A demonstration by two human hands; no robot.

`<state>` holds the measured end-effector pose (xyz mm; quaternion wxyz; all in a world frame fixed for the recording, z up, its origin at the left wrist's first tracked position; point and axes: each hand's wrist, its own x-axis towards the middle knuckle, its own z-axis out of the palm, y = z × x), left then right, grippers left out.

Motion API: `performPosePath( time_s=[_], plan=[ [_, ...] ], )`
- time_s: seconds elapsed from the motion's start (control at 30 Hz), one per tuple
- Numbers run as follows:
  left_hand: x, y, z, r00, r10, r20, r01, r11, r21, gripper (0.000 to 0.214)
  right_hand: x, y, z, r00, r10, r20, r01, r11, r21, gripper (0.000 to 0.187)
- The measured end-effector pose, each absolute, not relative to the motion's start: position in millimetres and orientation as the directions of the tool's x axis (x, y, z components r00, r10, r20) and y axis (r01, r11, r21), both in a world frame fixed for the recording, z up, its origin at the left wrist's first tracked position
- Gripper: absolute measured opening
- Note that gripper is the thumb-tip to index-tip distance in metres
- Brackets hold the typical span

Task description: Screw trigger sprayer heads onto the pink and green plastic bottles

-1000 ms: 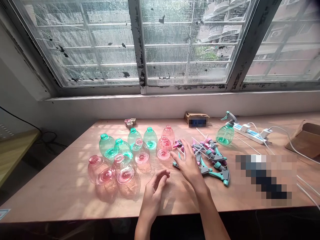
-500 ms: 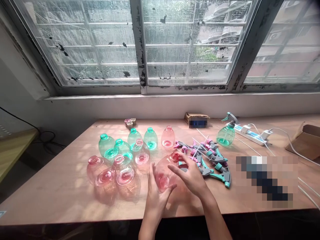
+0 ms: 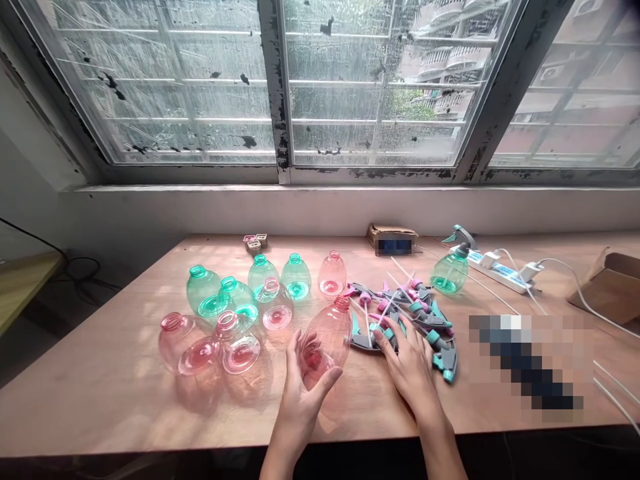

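My left hand [image 3: 303,390] grips a clear pink plastic bottle [image 3: 327,337] by its base, tilted with the neck pointing up and away. My right hand [image 3: 407,360] lies on a pile of teal, grey and pink trigger sprayer heads [image 3: 415,313] with white dip tubes; its fingers curl onto one at the pile's near left edge. Whether they have closed on it I cannot make out. Several more pink bottles [image 3: 235,340] and green bottles [image 3: 213,293] stand or lie on the wooden table [image 3: 115,380] to the left.
A green bottle with a sprayer fitted [image 3: 453,263] stands at the back right beside a white power strip [image 3: 495,267] with cables. A small cardboard box [image 3: 393,239] sits by the wall, another box [image 3: 613,287] at far right. The window sill runs behind.
My right hand took a pink bottle from the group and passed it to my left hand, which now holds it alone. My right hand moved back onto the sprayer pile.
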<state>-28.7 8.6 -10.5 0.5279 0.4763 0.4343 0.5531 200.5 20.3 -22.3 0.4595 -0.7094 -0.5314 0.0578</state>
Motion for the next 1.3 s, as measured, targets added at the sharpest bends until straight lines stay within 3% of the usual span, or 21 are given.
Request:
performPosePath(
  time_s=[0.3,0.63,0.77,0.93,1.07,1.17,1.3],
  plan=[
    [-31,5,-4,0.055,0.997,0.055,-0.149,-0.047,0.988,0.092,199,22,-21,0.429,0.849,0.308,0.789,-0.186,-0.586,0.069],
    [-30,6,-3,0.044,0.997,0.059,-0.156,-0.052,0.986,0.089,222,69,15,0.308,0.938,0.161,0.882,-0.218,-0.417,0.016],
    [-31,6,-3,0.06,0.997,0.058,-0.136,-0.049,0.99,0.088,228,86,18,0.29,0.947,0.139,0.888,-0.212,-0.409,0.019],
    [-32,4,1,0.076,0.996,0.055,-0.135,-0.044,0.99,0.088,225,89,8,0.318,0.932,0.174,0.847,-0.197,-0.494,0.027],
    [-32,4,1,0.09,0.994,0.055,-0.133,-0.043,0.99,0.087,228,92,10,0.403,0.869,0.287,0.738,-0.123,-0.663,0.022],
    [-33,6,-5,0.076,0.995,0.064,-0.129,-0.054,0.99,0.087,234,87,19,0.493,0.782,0.382,0.599,0.013,-0.801,0.017],
    [-29,6,-8,-0.023,0.996,0.086,-0.167,-0.088,0.982,0.099,230,53,25,0.72,0.57,0.395,0.355,0.187,-0.916,0.033]
  ],
)
